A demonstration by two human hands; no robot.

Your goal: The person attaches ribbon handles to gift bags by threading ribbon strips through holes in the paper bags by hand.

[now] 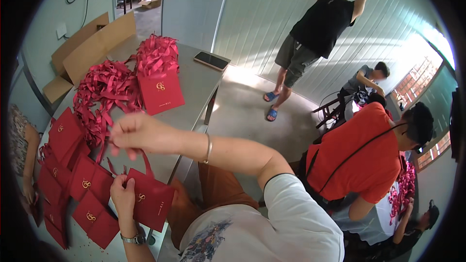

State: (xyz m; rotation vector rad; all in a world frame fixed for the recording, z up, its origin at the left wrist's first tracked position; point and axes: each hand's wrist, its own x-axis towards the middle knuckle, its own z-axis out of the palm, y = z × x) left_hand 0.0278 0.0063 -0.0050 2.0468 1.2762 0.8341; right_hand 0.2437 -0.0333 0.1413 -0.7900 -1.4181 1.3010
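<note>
My left hand (123, 195) presses on a flat red paper gift bag (153, 204) with a gold emblem at the near edge of the grey table (199, 85). My right hand (135, 133) is raised above it, fingers pinching a red ribbon handle (145, 162) that runs down to the bag. Several more flat red bags (73, 165) lie overlapped to the left. A heap of loose red ribbons (104, 94) lies behind my right hand.
A stack of red bags with ribbons (159, 75) stands further back, and a phone (211, 60) lies near the table's far edge. Cardboard sheets (92, 43) lean at the wall. A person in orange (361, 157) sits to my right; another stands behind.
</note>
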